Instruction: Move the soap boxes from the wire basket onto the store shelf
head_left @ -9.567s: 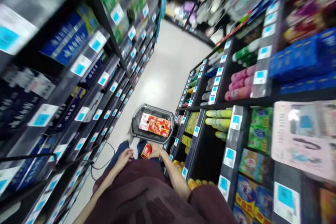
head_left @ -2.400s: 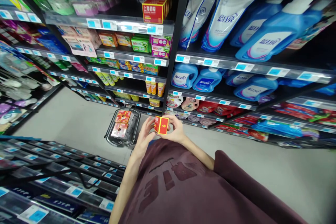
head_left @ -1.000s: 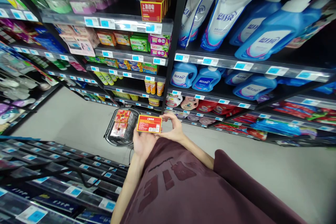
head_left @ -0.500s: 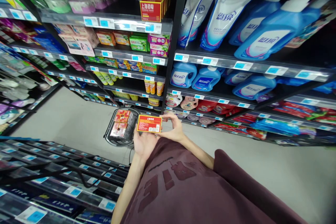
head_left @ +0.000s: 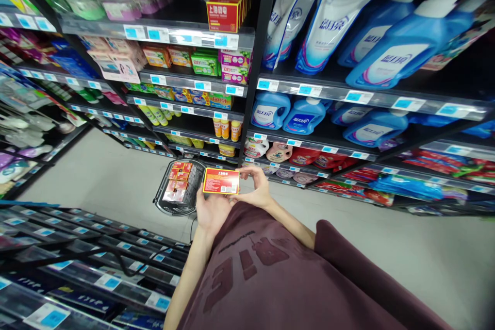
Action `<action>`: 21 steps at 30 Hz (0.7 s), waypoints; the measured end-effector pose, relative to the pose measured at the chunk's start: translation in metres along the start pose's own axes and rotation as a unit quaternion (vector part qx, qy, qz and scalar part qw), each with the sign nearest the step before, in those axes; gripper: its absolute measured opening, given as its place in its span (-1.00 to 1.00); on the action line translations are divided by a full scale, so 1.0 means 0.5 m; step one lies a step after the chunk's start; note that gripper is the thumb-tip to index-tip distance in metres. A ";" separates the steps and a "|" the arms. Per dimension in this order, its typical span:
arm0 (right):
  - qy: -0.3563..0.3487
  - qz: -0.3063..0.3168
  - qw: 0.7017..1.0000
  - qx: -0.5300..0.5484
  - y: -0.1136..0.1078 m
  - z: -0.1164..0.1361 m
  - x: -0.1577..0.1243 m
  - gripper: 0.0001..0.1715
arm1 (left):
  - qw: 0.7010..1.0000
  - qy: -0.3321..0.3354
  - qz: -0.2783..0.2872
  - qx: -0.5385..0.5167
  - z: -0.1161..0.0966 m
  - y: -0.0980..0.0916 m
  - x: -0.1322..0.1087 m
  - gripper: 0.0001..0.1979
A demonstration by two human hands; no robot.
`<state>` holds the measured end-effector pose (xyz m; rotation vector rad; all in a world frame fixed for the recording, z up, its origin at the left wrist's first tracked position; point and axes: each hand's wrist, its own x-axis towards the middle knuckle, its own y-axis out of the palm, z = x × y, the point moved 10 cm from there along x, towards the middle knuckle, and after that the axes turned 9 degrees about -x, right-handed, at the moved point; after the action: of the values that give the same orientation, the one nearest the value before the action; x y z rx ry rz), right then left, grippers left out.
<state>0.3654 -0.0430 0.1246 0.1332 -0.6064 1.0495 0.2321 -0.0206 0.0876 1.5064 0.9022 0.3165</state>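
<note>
Red box [head_left: 221,180] has turned, now reading 上海药皂.

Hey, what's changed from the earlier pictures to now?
The view has swung from along the aisle to the shelves. The red box, first in the right hand alone, is now held by the left hand too, turned so a broad printed side faces the camera. The basket stays on the floor with red boxes inside.
</note>
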 end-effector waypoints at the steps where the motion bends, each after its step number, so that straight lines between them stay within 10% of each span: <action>1: 0.005 0.000 1.000 0.001 0.000 -0.003 0.000 -0.04 | 1.000 -0.003 0.002 0.000 0.001 0.001 0.000 -0.46; 21: 0.030 0.000 0.999 0.027 0.003 -0.009 0.006 -0.08 | 1.000 -0.022 0.014 0.002 0.003 -0.014 0.001 -0.45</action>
<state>0.3671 -0.0381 0.1223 0.1478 -0.5242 1.0669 0.2311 -0.0218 0.0807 1.5251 0.8479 0.2996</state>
